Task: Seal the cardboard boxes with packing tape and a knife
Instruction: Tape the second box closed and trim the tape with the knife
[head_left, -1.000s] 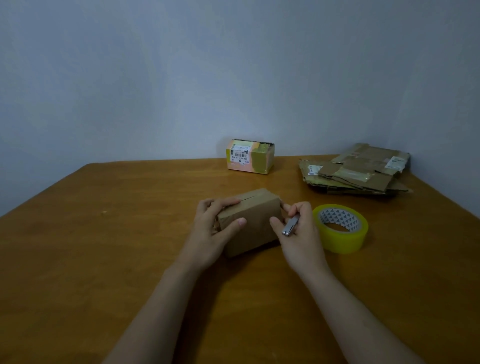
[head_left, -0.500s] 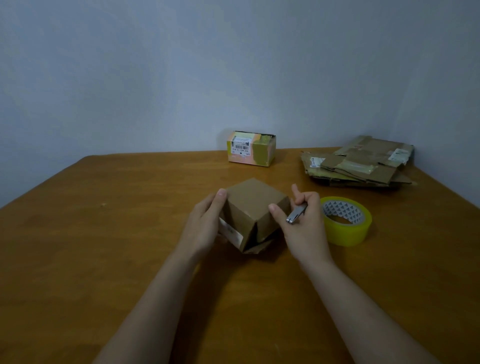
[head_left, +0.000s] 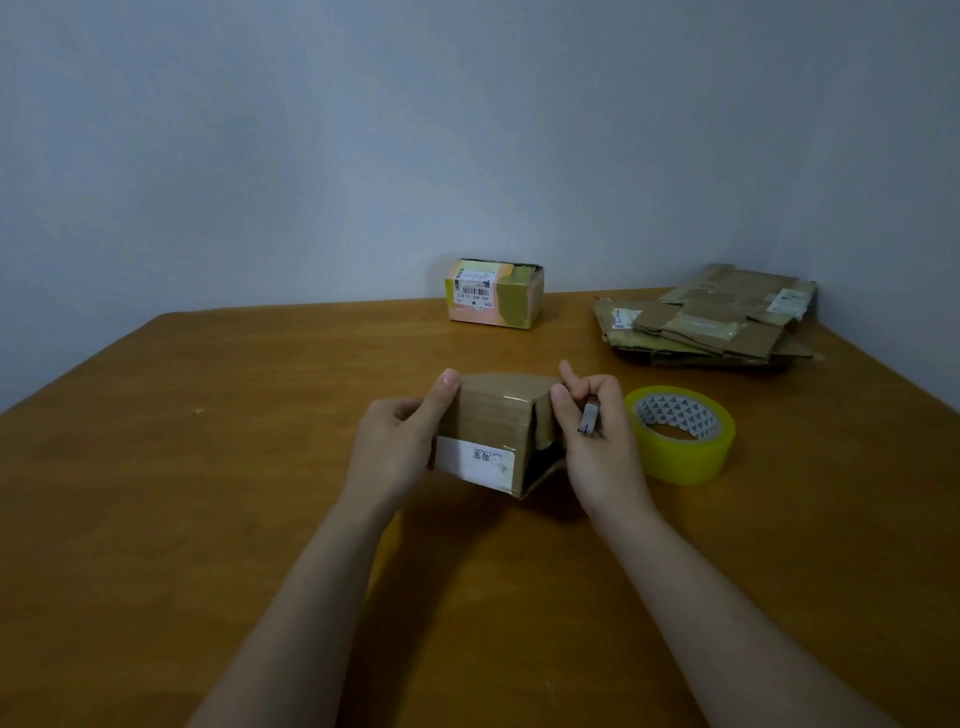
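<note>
Brown box (head_left: 488, 431) mid-table, tilted, gripped between left hand (head_left: 395, 447) and right hand (head_left: 602, 441). White label on its near face, glossy tape along the top edge, right-end flaps hanging open. Knife (head_left: 588, 418): small grey metal body tucked in the right hand's curled fingers, can't tell if the blade is out. Tape roll (head_left: 680, 436): clear-yellow, lying flat just right of that hand. Taped box (head_left: 493, 293) with barcode label upright at far edge, centre. Flattened cartons (head_left: 711, 325) stacked at far-right corner.
</note>
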